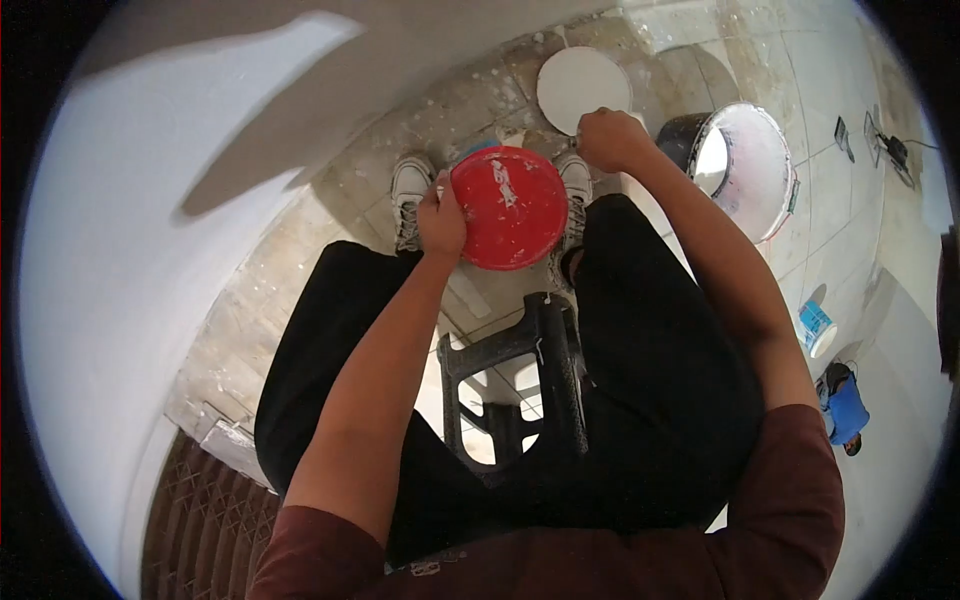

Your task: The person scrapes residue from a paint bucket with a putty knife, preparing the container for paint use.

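Observation:
A round red lid (520,225) with white smears lies between my two shoes, and a sliver of blue shows behind its far edge. My left hand (440,220) is closed at the lid's left rim, its fingers partly hidden. My right hand (608,140) is a closed fist beyond the lid's right side, near the edge of a white round disc (583,85) on the floor. Whatever the right fingers hold, if anything, is hidden.
A black stool (560,370) stands between my legs. To the right are a large white-smeared bucket (755,180), a small blue-and-white tub (817,329) and a dark cable (893,155). A person in blue (847,408) is farther off. A white wall (130,250) rises at left.

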The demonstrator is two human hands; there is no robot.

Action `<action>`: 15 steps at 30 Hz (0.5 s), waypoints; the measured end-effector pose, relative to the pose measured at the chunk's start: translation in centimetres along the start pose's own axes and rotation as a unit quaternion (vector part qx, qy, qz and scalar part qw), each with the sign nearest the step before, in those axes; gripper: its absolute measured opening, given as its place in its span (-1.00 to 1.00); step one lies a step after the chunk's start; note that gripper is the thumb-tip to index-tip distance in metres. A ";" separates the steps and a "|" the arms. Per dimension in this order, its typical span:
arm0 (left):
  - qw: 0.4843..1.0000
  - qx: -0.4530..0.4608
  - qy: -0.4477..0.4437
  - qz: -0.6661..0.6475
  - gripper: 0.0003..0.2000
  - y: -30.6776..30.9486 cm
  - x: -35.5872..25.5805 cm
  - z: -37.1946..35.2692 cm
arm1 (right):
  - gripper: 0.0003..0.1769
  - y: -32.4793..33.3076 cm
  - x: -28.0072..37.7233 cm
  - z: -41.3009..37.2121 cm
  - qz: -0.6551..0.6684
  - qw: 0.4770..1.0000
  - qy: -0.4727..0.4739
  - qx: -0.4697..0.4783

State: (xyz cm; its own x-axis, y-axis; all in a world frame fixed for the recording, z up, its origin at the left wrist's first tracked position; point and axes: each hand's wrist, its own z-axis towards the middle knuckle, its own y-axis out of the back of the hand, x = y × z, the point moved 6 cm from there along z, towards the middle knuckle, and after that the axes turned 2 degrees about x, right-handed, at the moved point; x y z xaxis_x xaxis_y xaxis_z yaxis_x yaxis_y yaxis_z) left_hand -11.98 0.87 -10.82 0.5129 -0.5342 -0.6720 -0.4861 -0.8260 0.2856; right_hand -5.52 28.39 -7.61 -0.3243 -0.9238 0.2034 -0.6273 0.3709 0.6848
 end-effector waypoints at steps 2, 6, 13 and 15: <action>0.998 -0.006 -0.056 0.023 -0.47 0.0 -0.2 -0.1 | -0.70 -1.4 -0.1 -0.2 0.005 1.000 -0.005 -0.009; 0.999 -0.022 -0.018 0.021 -0.47 0.1 -1.7 -0.9 | -0.72 -2.3 0.2 -0.6 0.015 1.000 0.011 0.019; 0.998 -0.023 -0.043 0.049 -0.49 0.2 -0.5 -0.1 | -0.73 -3.4 0.4 -0.9 0.048 0.999 -0.014 0.008; 0.998 -0.034 -0.042 0.043 -0.48 0.2 -0.5 0.0 | -0.71 -2.3 0.0 -0.3 0.024 1.000 -0.011 0.009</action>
State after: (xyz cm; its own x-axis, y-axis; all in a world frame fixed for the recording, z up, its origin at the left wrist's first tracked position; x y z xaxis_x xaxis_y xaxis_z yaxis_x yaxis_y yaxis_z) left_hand -12.35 0.97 -10.48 0.4084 -0.5883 -0.6979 -0.4751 -0.7899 0.3878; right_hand -3.86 27.48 -8.92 -0.3704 -0.9024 0.2202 -0.6233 0.4172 0.6614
